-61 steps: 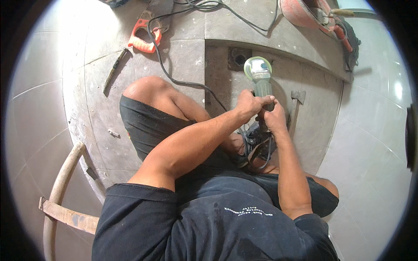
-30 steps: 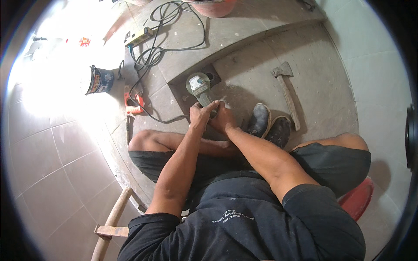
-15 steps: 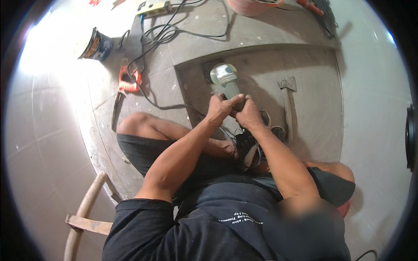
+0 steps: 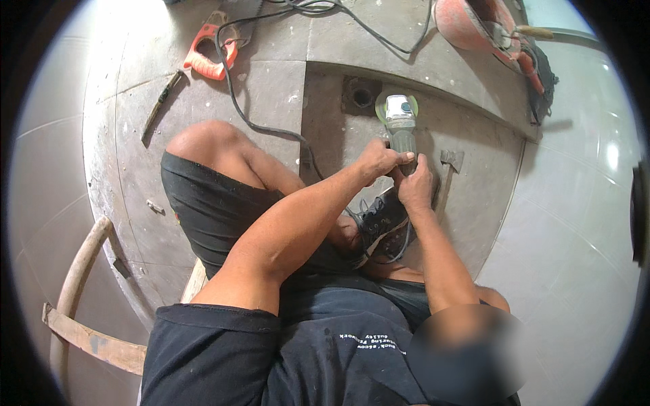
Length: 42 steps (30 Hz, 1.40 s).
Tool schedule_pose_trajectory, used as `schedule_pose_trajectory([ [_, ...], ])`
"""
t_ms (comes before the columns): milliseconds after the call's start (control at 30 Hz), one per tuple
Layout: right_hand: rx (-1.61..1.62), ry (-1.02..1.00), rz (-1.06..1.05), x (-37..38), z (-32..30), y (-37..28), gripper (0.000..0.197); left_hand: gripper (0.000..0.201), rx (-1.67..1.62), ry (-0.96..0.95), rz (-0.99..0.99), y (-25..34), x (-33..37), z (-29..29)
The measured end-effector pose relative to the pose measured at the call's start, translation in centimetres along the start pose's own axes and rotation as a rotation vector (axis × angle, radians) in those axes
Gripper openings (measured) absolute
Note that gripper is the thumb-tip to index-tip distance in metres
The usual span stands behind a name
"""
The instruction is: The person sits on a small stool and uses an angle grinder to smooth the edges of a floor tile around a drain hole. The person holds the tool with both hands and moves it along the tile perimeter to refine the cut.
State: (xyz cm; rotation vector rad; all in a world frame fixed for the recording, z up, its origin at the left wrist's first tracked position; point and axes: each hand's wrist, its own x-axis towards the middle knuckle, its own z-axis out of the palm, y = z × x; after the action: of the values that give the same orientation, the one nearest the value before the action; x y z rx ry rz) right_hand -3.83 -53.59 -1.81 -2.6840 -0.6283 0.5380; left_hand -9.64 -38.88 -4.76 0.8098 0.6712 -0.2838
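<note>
An angle grinder (image 4: 402,139) with a grey-green body and a pale round disc guard points away from me over the sunken floor. My left hand (image 4: 381,161) is closed around the left of its rear body, thumb on top. Just below, my right hand (image 4: 414,185) is closed on the tail end. The grinder's head is beside a square recess with a round drain hole (image 4: 362,97), on its right. A black cable (image 4: 252,126) runs toward the tool from the left. Beneath my hands is my black shoe (image 4: 384,213).
A hatchet (image 4: 445,183) lies right of my hands. At the left lie an orange-handled saw (image 4: 211,59) and a narrow dark tool (image 4: 162,105). A reddish bucket (image 4: 467,26) stands at the far right, on the raised step. A wooden frame (image 4: 95,337) stands at lower left.
The view has shifted, and the grinder now appears farther right. The drain hole beside its head shows clearly now. Both hands keep their hold.
</note>
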Motion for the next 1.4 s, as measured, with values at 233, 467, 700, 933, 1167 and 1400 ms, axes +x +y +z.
schedule_pose_trajectory([
  [233, -0.001, 0.045, -0.024, -0.1, 1.0, -1.3, 0.073, 0.073, 0.038, 0.075, 0.044, -1.6, 1.7, -0.6],
  [467, 0.076, 0.038, -0.017, 0.4, 2.1, -0.9, 0.075, 0.069, 0.099, 0.119, 0.022, -1.9, 2.6, -1.1],
  [700, 0.093, 0.004, 0.091, 0.7, 1.4, -2.7, 0.062, 0.070, 0.081, 0.123, -0.004, -1.6, 2.8, -1.5],
  [933, 0.036, -0.057, 0.091, 1.5, 0.5, -2.1, 0.064, 0.067, 0.088, 0.160, 0.009, -1.1, 2.5, -1.0],
  [1167, -0.049, -0.132, 0.139, 2.2, -1.0, -2.4, 0.068, 0.066, 0.070, 0.168, 0.037, 0.3, 1.0, -0.2],
  [1400, -0.116, -0.172, 0.153, 2.4, -3.0, -4.9, 0.066, 0.069, -0.025, 0.151, 0.065, 0.3, 1.1, 0.2],
])
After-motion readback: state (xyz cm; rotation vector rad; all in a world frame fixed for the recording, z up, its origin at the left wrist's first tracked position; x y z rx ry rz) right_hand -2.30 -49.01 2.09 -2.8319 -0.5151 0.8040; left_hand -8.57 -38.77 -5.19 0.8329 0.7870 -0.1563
